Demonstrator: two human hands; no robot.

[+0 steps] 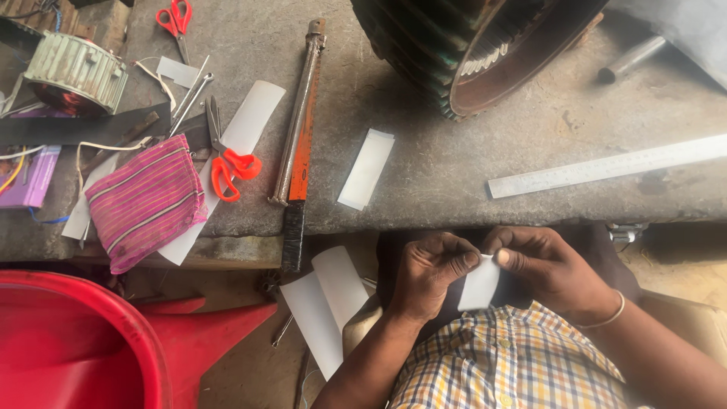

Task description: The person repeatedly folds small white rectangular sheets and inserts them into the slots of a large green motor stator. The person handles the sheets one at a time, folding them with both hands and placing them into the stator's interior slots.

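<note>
Closest to the camera, above the checked yellow shirt [507, 363], both hands meet on a small white paper strip [478, 286]. The left hand [428, 273] is curled nearly closed, thumb and forefinger pinching the strip's upper left edge; the right hand [549, 269], with a thin metal bangle [606, 314] at the wrist, is likewise narrowed to a pinch on the upper right corner. The strip hangs down from the two grips, flat and plain, roughly rectangular and slightly tapered, held just below the front edge of the desk [454, 159] and in front of the person's chest. To the left of the forearm, two longer white sheets [326, 303] lie lower down, near a red plastic tub [83, 348]. On the desk's grey stone top, just beyond the hands, lies another white strip [366, 168], and to the right a long steel ruler [606, 167] lies at a slight angle. Left of the strip sits a long rusty metal bar tool [299, 113] with an orange side, then orange-handled scissors [227, 163] resting on a white sheet, and a folded pink striped cloth [144, 201]. Farther back are a second pair of red scissors [176, 23], a ribbed green motor housing [76, 72] at the left, and a large dark motor stator [469, 53] at the top.
</note>
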